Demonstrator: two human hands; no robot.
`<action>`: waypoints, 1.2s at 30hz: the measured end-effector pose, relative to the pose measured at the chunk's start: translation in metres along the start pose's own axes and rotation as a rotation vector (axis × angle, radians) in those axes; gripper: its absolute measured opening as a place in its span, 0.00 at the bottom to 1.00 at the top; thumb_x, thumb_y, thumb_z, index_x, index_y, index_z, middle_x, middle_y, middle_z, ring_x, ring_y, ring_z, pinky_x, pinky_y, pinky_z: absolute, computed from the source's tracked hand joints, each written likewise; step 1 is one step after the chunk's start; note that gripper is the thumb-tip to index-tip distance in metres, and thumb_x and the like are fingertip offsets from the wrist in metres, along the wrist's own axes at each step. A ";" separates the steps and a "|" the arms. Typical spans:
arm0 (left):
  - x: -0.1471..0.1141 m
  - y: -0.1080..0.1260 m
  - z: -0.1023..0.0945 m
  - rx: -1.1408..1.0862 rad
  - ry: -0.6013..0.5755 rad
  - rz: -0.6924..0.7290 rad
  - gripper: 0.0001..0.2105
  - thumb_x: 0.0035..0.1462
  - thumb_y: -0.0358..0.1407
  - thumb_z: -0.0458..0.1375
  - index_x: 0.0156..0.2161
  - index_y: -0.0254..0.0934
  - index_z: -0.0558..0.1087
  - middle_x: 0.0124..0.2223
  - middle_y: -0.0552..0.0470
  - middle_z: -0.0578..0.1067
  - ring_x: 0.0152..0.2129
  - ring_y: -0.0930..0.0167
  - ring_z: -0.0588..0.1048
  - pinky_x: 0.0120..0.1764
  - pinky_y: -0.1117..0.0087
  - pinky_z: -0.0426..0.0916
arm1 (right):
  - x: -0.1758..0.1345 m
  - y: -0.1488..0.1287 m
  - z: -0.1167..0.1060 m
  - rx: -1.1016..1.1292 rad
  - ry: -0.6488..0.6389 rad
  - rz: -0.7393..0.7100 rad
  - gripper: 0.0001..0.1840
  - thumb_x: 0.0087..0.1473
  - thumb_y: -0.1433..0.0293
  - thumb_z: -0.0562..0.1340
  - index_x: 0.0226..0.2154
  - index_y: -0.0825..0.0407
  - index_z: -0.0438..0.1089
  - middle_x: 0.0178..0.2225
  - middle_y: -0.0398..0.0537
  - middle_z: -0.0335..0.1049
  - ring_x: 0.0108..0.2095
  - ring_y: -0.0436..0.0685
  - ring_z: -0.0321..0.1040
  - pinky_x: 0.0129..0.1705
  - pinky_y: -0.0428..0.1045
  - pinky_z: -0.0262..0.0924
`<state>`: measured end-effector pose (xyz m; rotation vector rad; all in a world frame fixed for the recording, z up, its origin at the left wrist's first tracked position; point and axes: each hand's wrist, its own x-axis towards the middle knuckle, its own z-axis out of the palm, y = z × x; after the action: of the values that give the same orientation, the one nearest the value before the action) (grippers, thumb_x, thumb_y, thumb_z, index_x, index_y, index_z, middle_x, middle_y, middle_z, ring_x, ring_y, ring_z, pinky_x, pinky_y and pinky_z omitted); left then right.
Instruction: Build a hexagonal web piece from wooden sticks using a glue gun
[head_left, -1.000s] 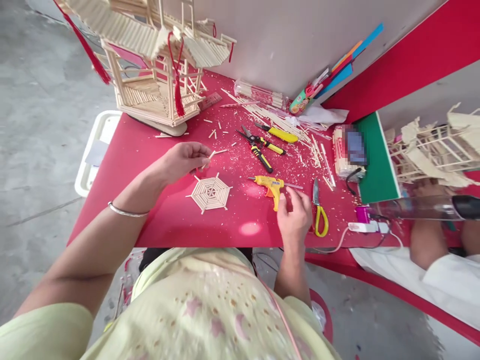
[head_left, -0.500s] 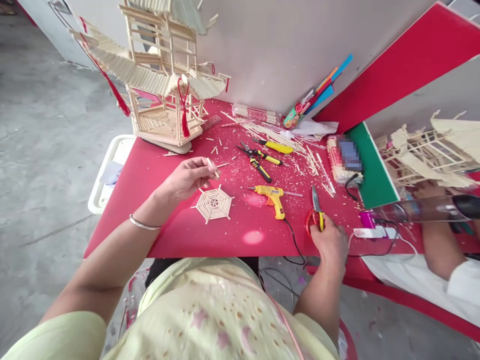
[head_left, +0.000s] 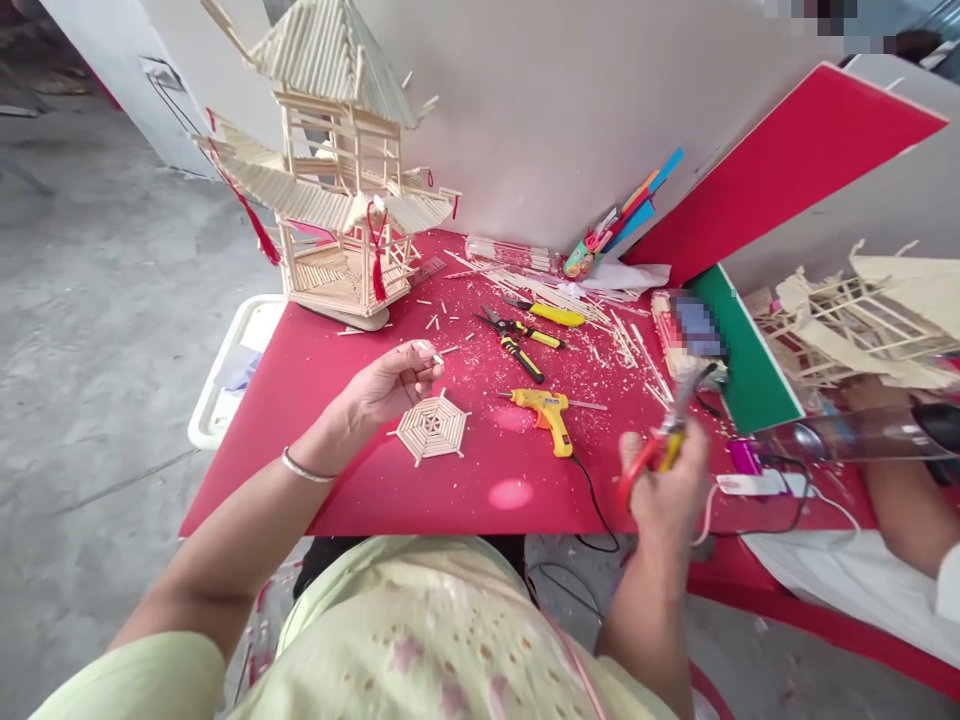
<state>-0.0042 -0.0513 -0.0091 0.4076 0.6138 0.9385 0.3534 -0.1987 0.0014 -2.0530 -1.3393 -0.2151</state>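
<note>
Now your right hand (head_left: 670,490) has raised the blurred, red-and-yellow-handled scissors (head_left: 669,428) it grips; your left hand (head_left: 397,383) pinches a short stick (head_left: 438,359), a pale hexagonal stick web (head_left: 432,426) just beside it.

The scissors (head_left: 670,430) in the right hand (head_left: 670,490) look blurred. The left hand (head_left: 401,382) covers part of a small stick (head_left: 439,359), whose length I cannot tell. The model pavilion's roof (head_left: 326,70) is cut by the upper edge.
</note>
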 end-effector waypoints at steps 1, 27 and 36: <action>-0.001 -0.001 0.002 -0.026 0.011 -0.007 0.09 0.48 0.26 0.69 0.33 0.34 0.74 0.30 0.51 0.77 0.27 0.73 0.78 0.22 0.81 0.66 | -0.004 -0.025 0.007 0.070 -0.026 -0.137 0.39 0.56 0.49 0.65 0.62 0.53 0.64 0.47 0.58 0.74 0.47 0.67 0.71 0.51 0.60 0.65; -0.003 0.000 -0.004 -0.058 0.053 0.065 0.07 0.46 0.26 0.68 0.32 0.32 0.75 0.25 0.53 0.75 0.20 0.78 0.73 0.22 0.81 0.67 | -0.016 -0.173 0.060 0.132 -0.516 -0.567 0.28 0.59 0.64 0.64 0.61 0.48 0.64 0.43 0.52 0.71 0.45 0.63 0.68 0.42 0.52 0.61; -0.005 0.002 -0.004 -0.017 0.028 0.092 0.09 0.44 0.26 0.69 0.32 0.33 0.75 0.25 0.55 0.74 0.19 0.78 0.72 0.20 0.81 0.67 | -0.018 -0.172 0.062 0.156 -0.553 -0.574 0.27 0.60 0.63 0.63 0.61 0.49 0.65 0.42 0.52 0.73 0.44 0.63 0.70 0.43 0.52 0.62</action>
<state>-0.0096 -0.0541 -0.0095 0.4114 0.6160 1.0377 0.1834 -0.1309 0.0214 -1.6063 -2.1929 0.2270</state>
